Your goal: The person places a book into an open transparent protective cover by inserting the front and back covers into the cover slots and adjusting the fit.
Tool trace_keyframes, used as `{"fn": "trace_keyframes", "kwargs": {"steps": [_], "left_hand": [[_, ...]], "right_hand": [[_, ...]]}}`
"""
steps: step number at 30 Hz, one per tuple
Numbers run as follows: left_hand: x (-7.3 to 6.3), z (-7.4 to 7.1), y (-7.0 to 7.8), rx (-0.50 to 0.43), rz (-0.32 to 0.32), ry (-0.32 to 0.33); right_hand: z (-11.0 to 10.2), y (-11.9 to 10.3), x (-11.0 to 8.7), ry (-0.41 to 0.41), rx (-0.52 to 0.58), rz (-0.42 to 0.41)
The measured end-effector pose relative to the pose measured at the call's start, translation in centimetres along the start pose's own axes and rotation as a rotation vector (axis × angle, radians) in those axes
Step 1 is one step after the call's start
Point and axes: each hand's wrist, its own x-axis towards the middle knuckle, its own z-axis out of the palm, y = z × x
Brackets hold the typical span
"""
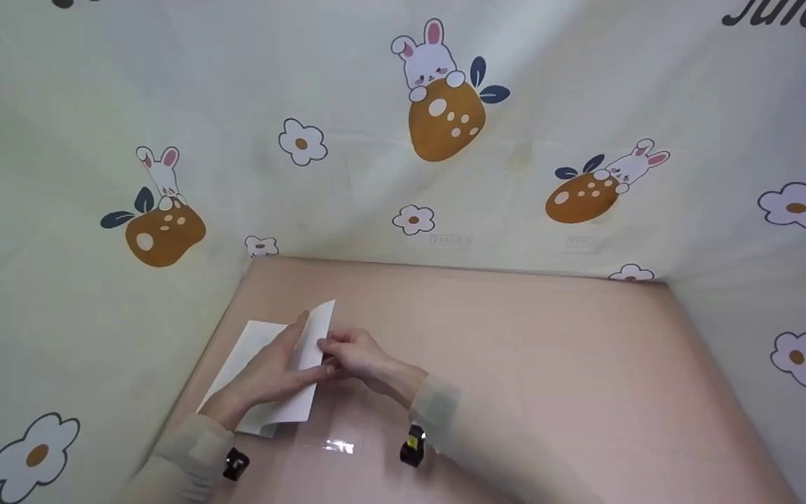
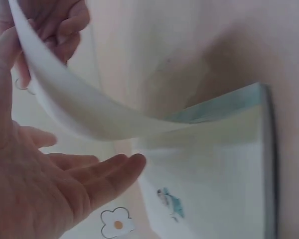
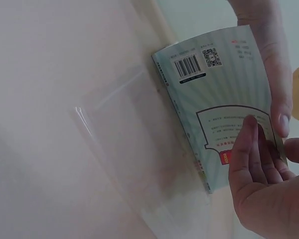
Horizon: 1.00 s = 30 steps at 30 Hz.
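Note:
A thin book (image 1: 249, 350) lies opened at the table's left side, its pale pages facing up with a small teal figure printed on one. Its back cover (image 3: 219, 74), light teal with a barcode, stands raised and bent on the right. My right hand (image 1: 361, 357) pinches the outer edge of this cover, fingers against the teal side. My left hand (image 1: 270, 371) reaches across the inner side of the book, fingers extended and thumb at the raised edge. In the left wrist view, the left fingers (image 2: 114, 174) spread near the white inner page.
A clear plastic sheet (image 3: 134, 134) lies on the pinkish tabletop (image 1: 515, 364) beside the book, glinting in the head view. Cloth walls (image 1: 347, 189) printed with rabbits and flowers stand around the table. A small black wrist device (image 1: 413, 446) hangs at the right sleeve.

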Motion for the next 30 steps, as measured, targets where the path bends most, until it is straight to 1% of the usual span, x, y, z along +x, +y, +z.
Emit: {"fn": "trace_keyframes", "kwargs": {"steps": [2, 6, 12, 14, 15, 17, 19, 22, 24, 26, 28, 30], "left_hand": [[0.1, 0.6, -0.3, 0.002, 0.005, 0.011], [0.3, 1.4, -0.6, 0.045, 0.008, 0.033], [0.3, 2.0, -1.0, 0.117, -0.015, 0.040], [0.3, 2.0, -1.1, 0.141, -0.021, 0.040], [0.3, 2.0, -1.1, 0.154, -0.018, 0.042], [0.4, 2.0, -1.1, 0.181, -0.021, 0.034], [0.4, 2.0, -1.2, 0.216, -0.012, 0.028], [0.4, 1.9, -1.3, 0.267, 0.011, 0.020], [0.4, 1.9, -1.4, 0.297, 0.030, 0.020], [0.4, 2.0, -1.4, 0.315, 0.048, 0.023], [0.4, 2.1, -1.5, 0.329, 0.066, 0.028], [0.4, 2.2, -1.6, 0.332, 0.079, 0.035]], "right_hand": [[0.0, 0.0, 0.0, 0.004, 0.004, -0.013], [0.1, 0.1, 0.0, 0.008, 0.009, -0.033], [-0.1, 0.5, -0.2, 0.019, -0.012, -0.037], [-0.3, 0.6, -0.3, 0.028, -0.053, -0.064], [-0.5, 0.6, -0.4, 0.036, -0.099, -0.087], [-1.0, 0.8, -0.7, 0.064, -0.227, -0.142], [-1.5, 1.2, -1.1, 0.111, -0.422, -0.200], [-2.0, 1.8, -1.5, 0.199, -0.720, -0.253], [-2.1, 2.3, -1.7, 0.251, -0.894, -0.259], [-2.0, 2.8, -1.7, 0.281, -1.021, -0.243], [-1.8, 3.5, -1.7, 0.293, -1.134, -0.216], [-1.5, 4.2, -1.7, 0.286, -1.218, -0.184]]}}
